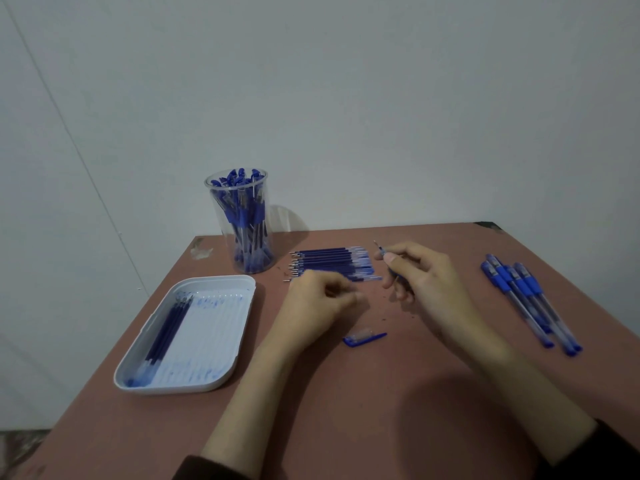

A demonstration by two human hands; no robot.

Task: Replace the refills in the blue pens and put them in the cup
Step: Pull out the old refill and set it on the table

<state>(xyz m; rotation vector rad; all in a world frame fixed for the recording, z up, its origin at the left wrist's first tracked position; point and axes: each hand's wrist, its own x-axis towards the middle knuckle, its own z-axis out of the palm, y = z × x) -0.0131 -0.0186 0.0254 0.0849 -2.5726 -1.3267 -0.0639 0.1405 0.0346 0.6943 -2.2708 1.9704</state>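
Sleeves (211,467) nearest, both hands over the tabletop (346,410).
Right hand (429,282): fingers pinch a pen (380,250), tip up-left. Left hand (317,301): curled and blurred, grip unclear. Cap (364,338) lies between the wrists, refills (332,263) beyond. Cup (242,223) stands back-left, beyond the tray (239,327).

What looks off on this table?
Blue ink smears cover the floor of the white tray, beside the used refills along its left side; they may be leaking. A pen cap lies loose on the table, whose far-left corner looks chipped.
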